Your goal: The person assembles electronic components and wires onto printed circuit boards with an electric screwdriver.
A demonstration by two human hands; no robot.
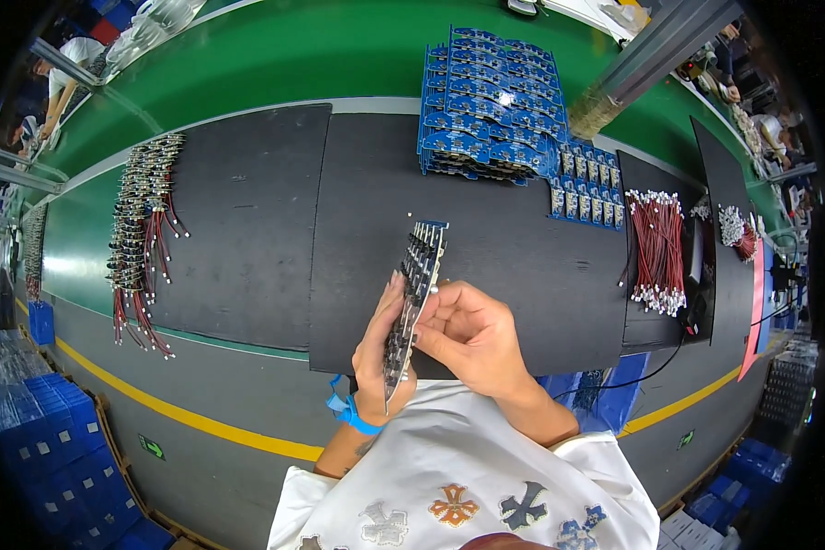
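Observation:
A circuit board panel (411,307) stands nearly edge-on above the black table mat, tilted, with rows of small parts along it. My left hand (373,344), with a blue wrist strap (350,412), is closed on the panel from its left side. On the other side my right hand (467,335) has its thumb and fingers curled together against the panel's right face. What those fingertips pinch, if anything, is hidden. Beyond the hands rises a tall stack of blue circuit boards (490,101).
Smaller blue boards (587,188) lie beside the stack. Bundled red-and-black wires with white connectors (658,252) lie at the right. A row of boards with wires (145,211) extends along the left of the black mat (247,257). A metal post (655,55) stands behind; blue crates (46,449) are on the floor.

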